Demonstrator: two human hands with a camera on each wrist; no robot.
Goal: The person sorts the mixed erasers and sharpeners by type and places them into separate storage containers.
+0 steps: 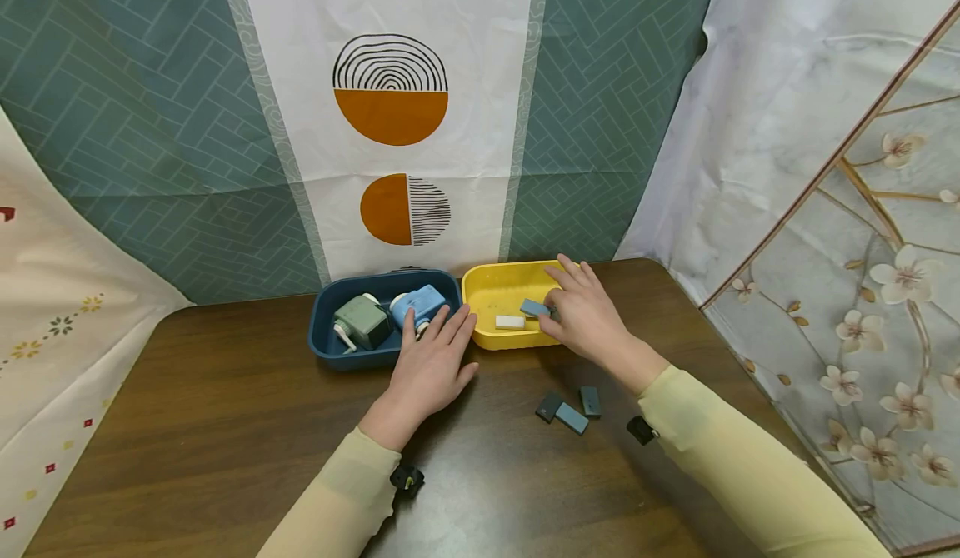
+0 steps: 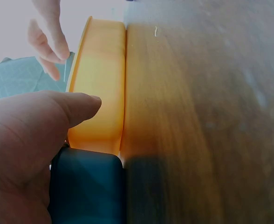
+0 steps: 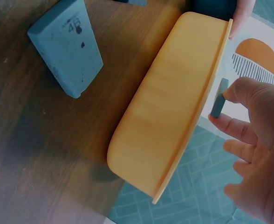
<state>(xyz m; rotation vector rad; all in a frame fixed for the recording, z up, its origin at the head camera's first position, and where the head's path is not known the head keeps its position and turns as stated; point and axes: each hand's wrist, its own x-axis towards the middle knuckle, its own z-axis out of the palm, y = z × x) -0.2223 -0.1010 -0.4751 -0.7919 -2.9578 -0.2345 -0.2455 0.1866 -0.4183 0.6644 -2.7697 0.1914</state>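
Note:
My right hand (image 1: 588,312) pinches a blue-grey eraser (image 3: 219,98) between thumb and index finger, over the yellow tray (image 1: 495,276). The other fingers are loosely bent. A white eraser (image 1: 510,322) lies inside that tray. My left hand (image 1: 431,366) reaches across the right front part of the dark blue tray (image 1: 341,364), fingers straight, thumb out toward the yellow tray. Under its fingertips sits a light blue crank pencil sharpener (image 1: 422,301), partly hidden; whether they touch is unclear. Beside it stands a grey-green crank pencil sharpener (image 1: 363,321) with a white handle.
In front of the yellow tray, a dark eraser (image 1: 550,407), a blue-grey eraser (image 1: 572,418) and a grey eraser (image 1: 590,401) lie on the brown table (image 1: 247,425). The two trays stand side by side against a patterned cloth (image 1: 390,158) at the back.

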